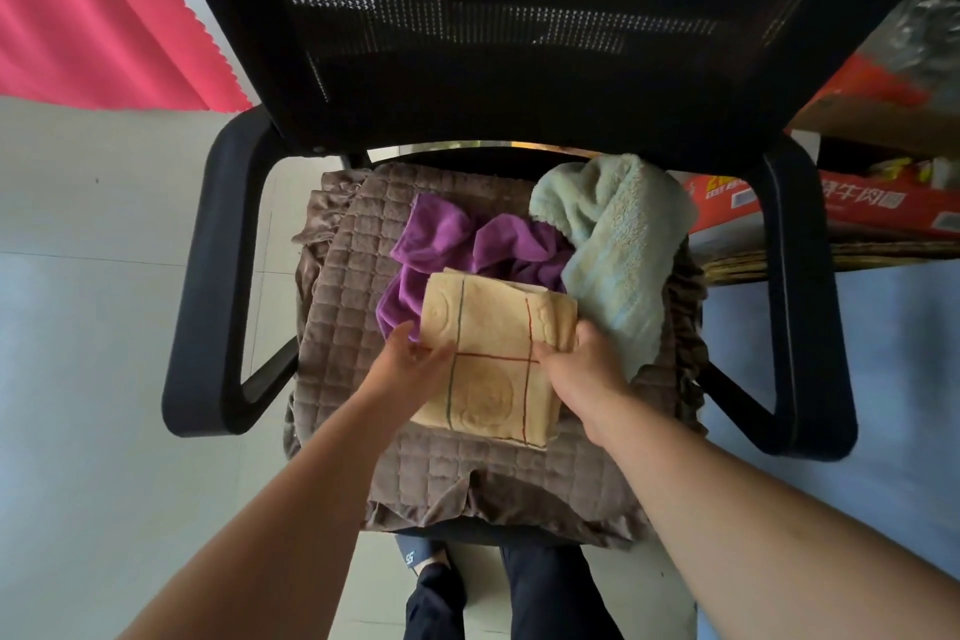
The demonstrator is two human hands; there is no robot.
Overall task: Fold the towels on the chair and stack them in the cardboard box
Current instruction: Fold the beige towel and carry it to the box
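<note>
- cream towel [493, 359]: terry with embossed round motifs and thin green and red stitched lines; folded into a rough rectangle, far part doubled over. it lies on the chair seat, its far edge overlapping the purple towel.
- my left hand [410, 359]: grip pinches the towel's left edge, thumb on top, fingers tucked under the cloth.
- my right hand [582, 359]: grip pinches the right edge near the red line, fingers curled onto the cloth.
- purple towel [467, 244]: smooth plush, crumpled and unfolded, behind the cream one.
- pale green towel [618, 244]: looped terry with ribbed bands, bunched at the seat's back right, draping forward; touching the purple towel.
- chair [519, 42]: black mesh back, curved black armrests; seat under a brown quilted cover [353, 286] with square stitching and a ruffled edge.
- cardboard box [883, 208]: red printed side, on the floor just right of the chair, partly hidden by the armrest.
- red cloth [93, 10]: zigzag-cut edge, upper left.
</note>
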